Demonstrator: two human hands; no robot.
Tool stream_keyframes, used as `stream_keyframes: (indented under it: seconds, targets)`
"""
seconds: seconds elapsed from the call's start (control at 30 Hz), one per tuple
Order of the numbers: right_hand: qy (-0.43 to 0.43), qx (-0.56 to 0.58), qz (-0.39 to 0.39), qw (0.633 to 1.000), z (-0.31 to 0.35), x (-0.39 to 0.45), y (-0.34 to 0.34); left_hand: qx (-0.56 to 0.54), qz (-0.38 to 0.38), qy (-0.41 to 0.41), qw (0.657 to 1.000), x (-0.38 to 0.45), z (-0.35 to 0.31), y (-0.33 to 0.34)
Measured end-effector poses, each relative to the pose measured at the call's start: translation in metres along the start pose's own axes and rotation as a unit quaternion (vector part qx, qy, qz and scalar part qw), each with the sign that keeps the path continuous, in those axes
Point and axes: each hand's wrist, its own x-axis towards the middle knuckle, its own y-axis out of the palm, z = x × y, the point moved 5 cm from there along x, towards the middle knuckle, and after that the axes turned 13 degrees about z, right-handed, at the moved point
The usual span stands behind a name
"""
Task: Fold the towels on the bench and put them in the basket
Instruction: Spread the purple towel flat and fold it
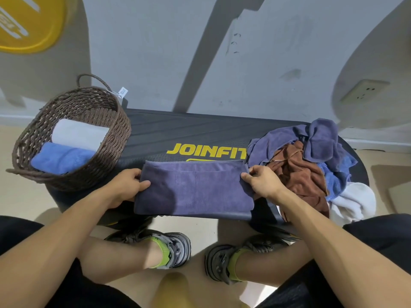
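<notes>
A dark purple towel lies folded flat on the black bench, near its front edge. My left hand pinches the towel's left edge, thumb on top. My right hand pinches its right edge in the same way. The brown woven basket stands on the bench's left end and holds a folded grey towel and a folded blue towel. On the right end sits a heap of unfolded towels: purple, brown, blue and white.
The bench stands against a grey wall with a socket at the right. My knees and shoes are just below the bench's front edge. The beige floor shows on both sides.
</notes>
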Motion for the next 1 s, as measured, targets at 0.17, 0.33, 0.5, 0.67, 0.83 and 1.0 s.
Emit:
stream_keyframes:
  seconds: [0.17, 0.33, 0.5, 0.67, 0.83, 1.0]
  targets:
    - [-0.015, 0.062, -0.009, 0.998, -0.001, 0.004, 0.002, -0.019, -0.025, 0.009, 0.999, 0.007, 0.003, -0.009]
    - [0.0, 0.136, 0.015, 0.991, -0.003, 0.01, 0.004, 0.026, -0.13, 0.063, 0.989, 0.011, -0.008, -0.006]
    - [-0.059, 0.061, -0.064, 0.994, 0.0, 0.005, 0.004, 0.087, -0.178, 0.075, 0.977, 0.012, -0.012, -0.007]
    - [-0.065, 0.067, -0.1, 0.991, 0.002, 0.004, 0.006, 0.101, -0.2, 0.095, 0.97, 0.014, -0.012, -0.008]
    - [-0.056, 0.073, -0.109, 0.99, 0.001, 0.004, 0.007, 0.091, -0.211, 0.092, 0.969, 0.014, -0.011, -0.008]
    - [-0.05, 0.095, -0.113, 0.988, 0.0, 0.002, 0.005, 0.048, -0.211, 0.072, 0.974, 0.008, -0.008, -0.01]
